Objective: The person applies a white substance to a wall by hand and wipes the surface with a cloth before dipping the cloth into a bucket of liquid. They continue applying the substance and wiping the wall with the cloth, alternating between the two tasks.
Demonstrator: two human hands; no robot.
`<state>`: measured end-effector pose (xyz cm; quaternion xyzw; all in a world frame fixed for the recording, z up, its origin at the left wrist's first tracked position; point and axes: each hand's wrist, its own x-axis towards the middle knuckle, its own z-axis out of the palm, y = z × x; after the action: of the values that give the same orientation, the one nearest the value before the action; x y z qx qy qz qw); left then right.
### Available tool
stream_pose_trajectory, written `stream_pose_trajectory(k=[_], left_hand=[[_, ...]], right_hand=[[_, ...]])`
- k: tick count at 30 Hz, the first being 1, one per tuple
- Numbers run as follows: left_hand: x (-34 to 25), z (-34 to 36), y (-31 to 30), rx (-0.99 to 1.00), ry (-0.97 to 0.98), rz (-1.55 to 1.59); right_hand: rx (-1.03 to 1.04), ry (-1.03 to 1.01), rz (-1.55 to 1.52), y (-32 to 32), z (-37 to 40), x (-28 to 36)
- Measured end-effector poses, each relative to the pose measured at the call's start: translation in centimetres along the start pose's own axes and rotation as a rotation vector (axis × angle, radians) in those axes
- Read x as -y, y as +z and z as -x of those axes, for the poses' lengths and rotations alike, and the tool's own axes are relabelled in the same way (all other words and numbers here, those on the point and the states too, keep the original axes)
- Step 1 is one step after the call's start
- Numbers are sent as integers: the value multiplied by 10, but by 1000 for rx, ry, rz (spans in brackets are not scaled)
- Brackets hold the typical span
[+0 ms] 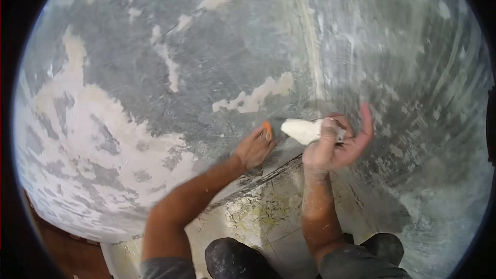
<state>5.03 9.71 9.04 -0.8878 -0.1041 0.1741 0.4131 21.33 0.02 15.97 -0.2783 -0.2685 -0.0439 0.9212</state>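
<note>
R hand [330, 147] wraps loosely round handle of knife [305, 130], one finger out, white-caked blade just left of the grip, prob. light, stiff, slick where caked, best held at handle; L hand [256, 149] pinches orange tool [267, 132].

Left hand [254, 149], on wall [206, 62], lies left of right hand [333, 147] (putty knife [302, 130] in it); floor [258, 217] below.

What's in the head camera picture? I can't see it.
Two bare hands are at a patchy grey-and-white wall. The left hand grips an orange-handled tool, and the right hand holds a scraper loaded with white paste.
</note>
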Motion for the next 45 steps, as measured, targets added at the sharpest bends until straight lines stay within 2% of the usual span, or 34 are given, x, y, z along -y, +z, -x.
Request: stream_pose_trajectory(k=[2,3,4,6,7,8,10,11,13,14,15,16,17,18,19,20,21,22,24,25,27,28,30,32,34,36,38,40,42,45], left_hand=[[66,-30,-59,73,-146,80],[106,-41,-89,-313,-193,42],[137,-49,-128,-285,-319,-147],[195,-67,-156,-551,-554,-177],[222,-64,-165,-746,-432,-32],[212,-68,-155,-740,-444,-13],[176,-78,-133,-664,-697,-138],[149,-70,-123,-632,-650,-124],[83,-70,-72,-421,-470,-42],[47,-67,-38,-236,-339,108],[22,-51,-41,-8,-231,-11],[-4,-32,-24,17,-158,80],[-33,-11,8,-48,-111,3],[-57,16,39,-288,-136,286],[-72,44,76,-145,-2,746],[-79,75,81,-222,-22,789],[-62,98,29,91,-88,859],[-76,134,42,-248,-208,840],[-48,180,-13,-305,-368,929],[-30,197,-41,-301,-401,872],[-13,219,-89,-311,-1009,1180],[-6,224,-106,-310,-1019,1169],[17,226,-131,-540,-1465,1933],[34,216,-128,-664,-1047,1823],[47,180,-153,-463,-1082,1714],[50,137,-136,-745,-1038,1656],[51,119,-114,-731,-1015,1815],[46,100,-107,-686,-951,2012],[40,94,-114,-1069,-1020,2114],[40,99,-110,-1156,-1029,2095]], right_hand=[[-37,18,-9,5,-4,6],[-96,-25,-22,8,-6,7],[-142,-67,-31,10,-8,7],[-146,-56,11,16,-3,12],[-161,-31,2,18,-1,16],[-185,-12,-18,18,-1,15],[-134,-32,9,14,4,11],[-103,-71,27,12,4,9],[-108,-91,24,10,0,7],[-113,-108,19,8,-4,9],[-105,-123,-1,8,-12,12],[-105,-115,32,6,-20,18],[-114,-103,65,2,-27,24],[-134,-113,37,-3,-32,27],[-145,-115,74,-7,-33,25],[-158,-102,92,-6,-32,25],[-135,-16,53,-6,-30,28],[-105,70,1,-6,-26,28],[-59,247,-92,3,-15,20],[-60,250,-156,12,-9,16],[15,488,-211,20,1,11],[17,494,-223,24,8,10],[60,641,-244,33,24,9],[97,728,-317,40,32,21],[265,835,-381,52,37,35],[304,835,-424,61,41,42],[431,872,-477,62,44,38],[413,860,-499,62,49,32],[448,847,-428,61,51,30],[530,876,-435,59,53,27]])
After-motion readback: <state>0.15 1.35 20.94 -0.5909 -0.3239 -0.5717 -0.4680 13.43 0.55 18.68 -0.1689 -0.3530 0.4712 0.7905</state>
